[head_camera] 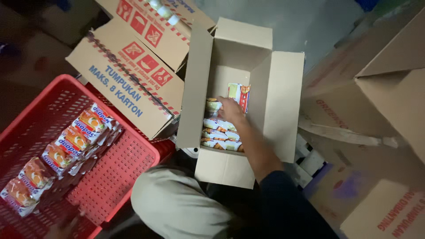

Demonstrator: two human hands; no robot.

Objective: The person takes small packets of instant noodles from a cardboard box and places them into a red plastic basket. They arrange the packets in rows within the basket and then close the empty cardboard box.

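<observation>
The right hand (230, 110) stretches from a dark sleeve down into the open cardboard box (283, 106), fingers curled onto the packets (219, 132) stacked inside; whether it truly grips one is hard to tell. The left hand (66, 226) lies low at the near left, too dim to tell whether it holds anything, by the red plastic crate (133, 163) holding a row of noodle packs (62, 150). More cartons (128, 75) lean behind, others crowd the right. The grey floor (305, 26) lies beyond.

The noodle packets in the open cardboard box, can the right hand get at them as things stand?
Probably yes: the right hand is already inside the open box, resting on the noodle packets, with all flaps folded back and nothing above them.
</observation>
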